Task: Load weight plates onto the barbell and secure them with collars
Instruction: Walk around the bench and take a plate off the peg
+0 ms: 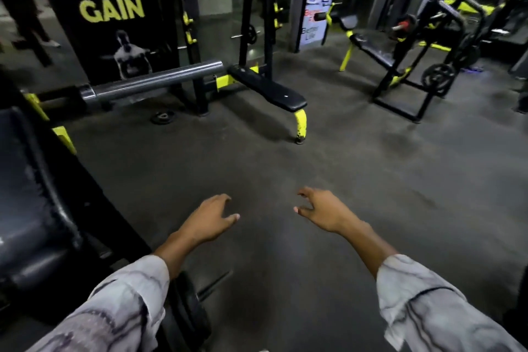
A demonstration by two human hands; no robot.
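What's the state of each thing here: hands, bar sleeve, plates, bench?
left hand: open, empty, fingers spread over the floor
right hand: open, empty, nothing in its grip
barbell sleeve: bare, no plate or collar on it
small plate: lying flat on the floor under the sleeve
large plate: upright by the left sleeve, partly hidden
flat bench: unoccupied
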